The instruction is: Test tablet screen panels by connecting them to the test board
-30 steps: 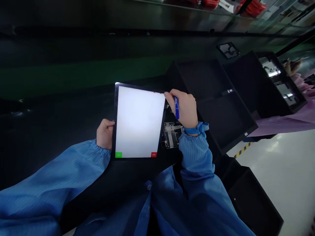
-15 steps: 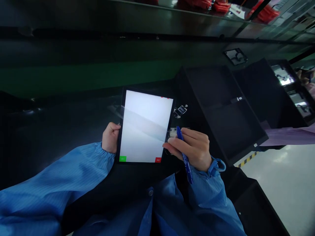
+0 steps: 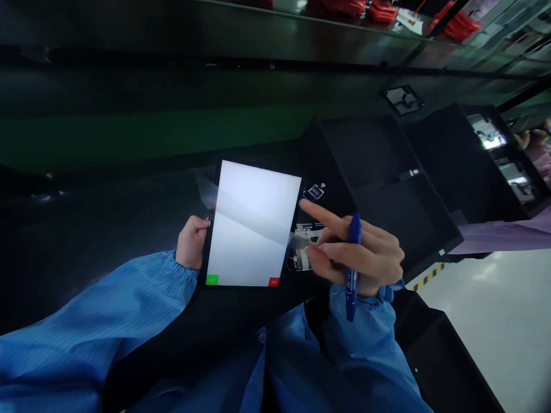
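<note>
My left hand [image 3: 192,241] grips the left edge of a tablet-like display panel [image 3: 253,223], thumb on the front. Its lit screen is white, with a green box at bottom left and a red box at bottom right. A clear film [image 3: 206,189] sticks out past the left edge, and a faint band crosses the screen. My right hand [image 3: 361,252] holds a blue marker pen [image 3: 353,269] between its fingers, nearly upright. Its index finger points at the panel's right edge; whether it touches, I cannot tell. Beside the panel lies a circuit board [image 3: 303,246], partly hidden.
A small dark counter-like device [image 3: 316,191] sits right of the panel. Farther right stand black trays [image 3: 400,195] and lit screens [image 3: 488,133]. Another panel [image 3: 403,100] lies at the back. Red items [image 3: 381,10] rest on a shelf above. A person in pink [image 3: 540,152] is at far right.
My right hand has moved right, with its index finger now stretched out and the marker pen more upright. Small red marks at the screen's top right are gone. My left hand keeps its hold.
</note>
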`<state>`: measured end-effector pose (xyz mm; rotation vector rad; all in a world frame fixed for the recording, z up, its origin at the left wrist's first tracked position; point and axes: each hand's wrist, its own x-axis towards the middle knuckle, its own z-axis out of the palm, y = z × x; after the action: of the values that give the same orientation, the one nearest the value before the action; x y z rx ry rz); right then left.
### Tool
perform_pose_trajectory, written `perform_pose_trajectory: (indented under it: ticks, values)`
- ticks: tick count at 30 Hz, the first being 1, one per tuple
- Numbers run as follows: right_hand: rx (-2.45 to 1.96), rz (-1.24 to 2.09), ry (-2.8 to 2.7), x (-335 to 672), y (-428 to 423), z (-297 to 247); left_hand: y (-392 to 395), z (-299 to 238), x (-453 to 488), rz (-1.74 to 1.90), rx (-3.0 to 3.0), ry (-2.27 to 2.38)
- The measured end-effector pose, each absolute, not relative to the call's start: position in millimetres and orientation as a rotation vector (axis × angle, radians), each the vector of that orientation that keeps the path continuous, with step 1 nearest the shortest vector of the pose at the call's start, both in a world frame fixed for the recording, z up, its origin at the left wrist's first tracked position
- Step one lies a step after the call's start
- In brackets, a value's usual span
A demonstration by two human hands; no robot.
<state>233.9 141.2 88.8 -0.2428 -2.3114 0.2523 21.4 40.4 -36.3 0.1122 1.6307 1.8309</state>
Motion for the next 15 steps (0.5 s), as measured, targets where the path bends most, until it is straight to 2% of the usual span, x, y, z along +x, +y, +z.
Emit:
perform_pose_trajectory:
  ticks: [4,10,15]
  values:
    - [-0.118,0.609,-2.373,179.0,141.7,101.8,39.1,-39.1,22.1,1.763,0.125,1.574]
    - [-0.623,0.729,-2.174,155.8,173.4,94.0,34.4,-40.5,16.3,1.678,0.102,1.512]
    - [-0.3,0.898,-2.2,198.3,212.5,70.5,34.7,-40.1,16.1,1.601,0.06,1.349]
